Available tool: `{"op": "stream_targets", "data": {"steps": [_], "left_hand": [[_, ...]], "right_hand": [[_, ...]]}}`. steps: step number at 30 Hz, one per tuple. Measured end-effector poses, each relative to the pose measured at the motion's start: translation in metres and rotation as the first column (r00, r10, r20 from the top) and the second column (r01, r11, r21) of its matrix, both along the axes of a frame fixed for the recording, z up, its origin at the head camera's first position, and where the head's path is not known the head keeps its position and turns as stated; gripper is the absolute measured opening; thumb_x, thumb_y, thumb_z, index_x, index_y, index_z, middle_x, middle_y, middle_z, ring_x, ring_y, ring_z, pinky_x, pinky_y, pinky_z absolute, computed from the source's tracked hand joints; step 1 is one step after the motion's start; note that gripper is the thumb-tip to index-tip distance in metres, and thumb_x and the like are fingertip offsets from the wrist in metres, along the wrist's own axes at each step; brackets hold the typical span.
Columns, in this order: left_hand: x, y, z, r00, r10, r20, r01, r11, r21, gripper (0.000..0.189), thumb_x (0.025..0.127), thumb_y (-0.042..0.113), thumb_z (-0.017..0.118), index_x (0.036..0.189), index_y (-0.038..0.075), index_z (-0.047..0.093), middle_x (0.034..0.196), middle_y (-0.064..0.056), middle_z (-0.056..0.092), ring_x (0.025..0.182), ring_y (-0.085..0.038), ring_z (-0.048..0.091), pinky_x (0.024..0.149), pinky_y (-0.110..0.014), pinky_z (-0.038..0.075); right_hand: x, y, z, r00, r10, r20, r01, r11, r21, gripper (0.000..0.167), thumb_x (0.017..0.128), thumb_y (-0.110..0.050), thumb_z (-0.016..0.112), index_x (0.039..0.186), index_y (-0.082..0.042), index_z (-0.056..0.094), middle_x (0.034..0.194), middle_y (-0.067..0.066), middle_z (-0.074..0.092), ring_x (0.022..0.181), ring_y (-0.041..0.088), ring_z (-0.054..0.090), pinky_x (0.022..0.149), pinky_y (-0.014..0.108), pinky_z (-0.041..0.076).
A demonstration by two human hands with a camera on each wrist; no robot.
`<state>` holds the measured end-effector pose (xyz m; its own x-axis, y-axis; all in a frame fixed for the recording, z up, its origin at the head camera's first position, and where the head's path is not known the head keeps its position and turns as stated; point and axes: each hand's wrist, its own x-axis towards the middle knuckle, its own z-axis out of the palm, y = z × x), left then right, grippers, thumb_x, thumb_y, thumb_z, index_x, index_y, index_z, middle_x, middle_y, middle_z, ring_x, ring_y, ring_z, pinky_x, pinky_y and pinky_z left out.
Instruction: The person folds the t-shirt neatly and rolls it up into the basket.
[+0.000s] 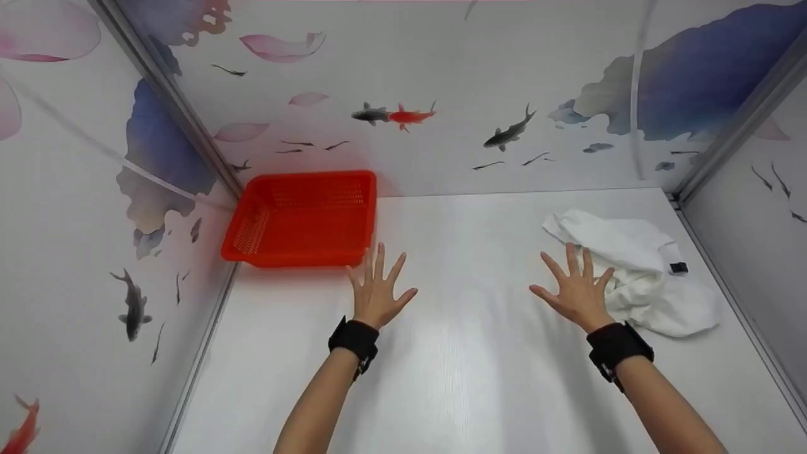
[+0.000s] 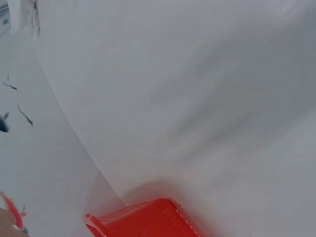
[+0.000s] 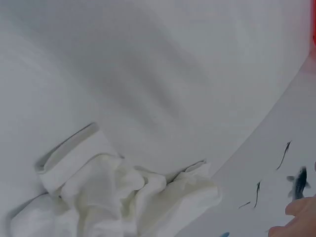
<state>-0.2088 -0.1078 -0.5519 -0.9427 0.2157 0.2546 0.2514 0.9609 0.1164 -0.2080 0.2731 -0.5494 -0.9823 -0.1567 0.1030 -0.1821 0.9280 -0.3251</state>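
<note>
My left hand [image 1: 376,293]: fingers spread wide, nothing held, above table [image 1: 466,366], fingertips near front right corner of red basket [image 1: 302,259]. My right hand [image 1: 580,294]: same wide spread, holding nothing, near left part of white cloth [image 1: 630,243]. Basket upright in back left corner of table. Cloth crumpled at right, black tag [image 1: 678,268] at its right side. Black band [image 1: 356,339] on each wrist. Fish-print walls [image 1: 441,164] around.

Crumpled white cloth [image 3: 106,197], dark printed fish [image 3: 299,184]
</note>
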Motion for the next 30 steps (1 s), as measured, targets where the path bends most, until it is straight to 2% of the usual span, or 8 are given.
{"op": "stream_targets", "data": {"steps": [3,6,11,14,18,21,23,30], "left_hand": [[0.003,-0.006,-0.004,1.000,0.007,0.002,-0.007,0.999,0.034,0.070,0.090,0.056,0.055,0.150,0.023,0.040,0.159,-0.018,0.020,0.145,-0.040,0.014,0.104,-0.076,0.010],[0.007,-0.011,-0.008,1.000,0.008,0.008,-0.008,0.998,0.058,0.069,0.090,0.054,0.056,0.149,0.021,0.041,0.158,-0.020,0.021,0.144,-0.041,0.015,0.103,-0.077,0.011],[0.012,-0.015,-0.014,1.000,0.015,0.017,-0.016,0.998,0.064,0.067,0.091,0.051,0.057,0.149,0.021,0.042,0.157,-0.021,0.023,0.144,-0.042,0.017,0.104,-0.076,0.012],[0.013,-0.017,-0.017,1.000,0.021,0.012,-0.021,0.998,0.055,0.067,0.091,0.051,0.057,0.149,0.020,0.042,0.157,-0.021,0.024,0.143,-0.042,0.019,0.104,-0.075,0.013],[0.014,-0.018,-0.021,0.999,0.031,0.008,-0.031,0.998,0.051,0.067,0.091,0.050,0.058,0.148,0.019,0.042,0.157,-0.021,0.024,0.143,-0.041,0.019,0.104,-0.075,0.014],[0.013,-0.019,-0.023,0.999,0.040,0.015,-0.041,0.998,0.056,0.066,0.092,0.049,0.057,0.148,0.019,0.042,0.157,-0.021,0.023,0.143,-0.041,0.019,0.103,-0.076,0.014],[0.013,-0.020,-0.025,0.999,0.040,0.025,-0.042,0.997,0.058,0.065,0.092,0.049,0.057,0.148,0.019,0.042,0.157,-0.020,0.023,0.143,-0.041,0.019,0.103,-0.076,0.014],[0.013,-0.022,-0.031,0.998,0.042,0.049,-0.045,0.997,0.056,0.064,0.093,0.048,0.056,0.147,0.018,0.044,0.157,-0.020,0.025,0.143,-0.041,0.021,0.103,-0.075,0.016]], "right_hand": [[-0.008,0.021,-0.008,0.999,-0.045,0.019,0.045,0.999,-0.014,0.075,0.091,-0.049,0.062,0.150,-0.010,0.035,0.154,0.036,0.009,0.139,0.058,0.001,0.093,0.084,-0.005],[-0.013,0.049,-0.015,0.989,-0.131,0.069,0.135,0.989,-0.065,0.081,0.092,-0.049,0.060,0.152,-0.006,0.027,0.152,0.041,0.003,0.137,0.062,-0.003,0.091,0.085,-0.006],[-0.022,0.096,-0.023,0.944,-0.297,0.144,0.320,0.933,-0.168,0.085,0.094,-0.043,0.060,0.152,-0.001,0.014,0.149,0.045,-0.004,0.134,0.066,-0.006,0.088,0.086,-0.005],[-0.026,0.118,-0.028,0.917,-0.341,0.206,0.380,0.905,-0.191,0.084,0.095,-0.037,0.059,0.152,0.000,0.010,0.148,0.045,-0.007,0.132,0.068,-0.008,0.087,0.087,-0.001],[-0.028,0.137,-0.039,0.892,-0.318,0.322,0.394,0.896,-0.207,0.084,0.095,-0.033,0.058,0.152,0.000,0.006,0.147,0.045,-0.009,0.128,0.072,-0.006,0.086,0.088,0.006],[-0.028,0.144,-0.051,0.880,-0.258,0.398,0.359,0.911,-0.204,0.084,0.095,-0.034,0.056,0.150,0.004,0.005,0.143,0.049,-0.007,0.123,0.076,-0.001,0.089,0.086,0.011],[-0.023,0.145,-0.058,0.877,-0.222,0.426,0.330,0.923,-0.199,0.083,0.096,-0.034,0.054,0.148,0.008,0.005,0.141,0.051,-0.004,0.121,0.077,0.003,0.093,0.082,0.013],[-0.014,0.134,-0.077,0.910,-0.203,0.362,0.275,0.948,-0.160,0.069,0.097,-0.028,0.053,0.141,0.013,0.018,0.135,0.053,0.009,0.113,0.076,0.020,0.093,0.073,0.020]]}}
